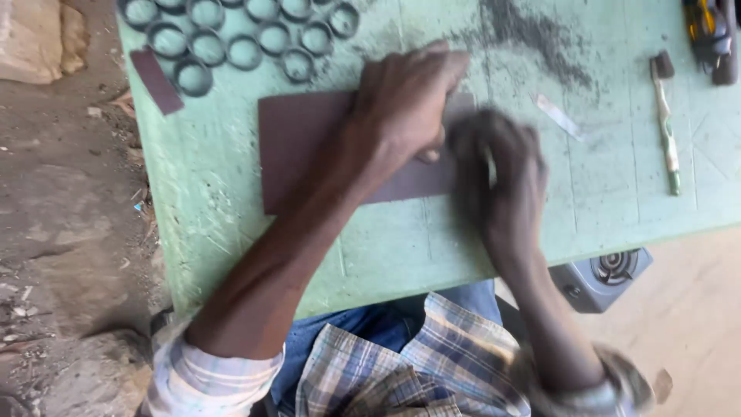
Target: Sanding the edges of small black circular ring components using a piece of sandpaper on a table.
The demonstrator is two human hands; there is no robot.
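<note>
A dark brown sheet of sandpaper (305, 147) lies flat on the pale green worktable (224, 232). My left hand (401, 108) presses down on the sheet with the fingers spread toward its far right corner. My right hand (498, 174) is blurred at the sheet's right end, its fingers curled down onto the paper; whatever may be under them is hidden.
Several dark metal rings (239, 38) lie in rows at the table's far left, beside a small brown strip (156, 79). A worn toothbrush (666, 123) and a yellow-black tool (706, 27) rest at far right. A small stove (598, 278) sits below the table edge. Dirt ground lies left.
</note>
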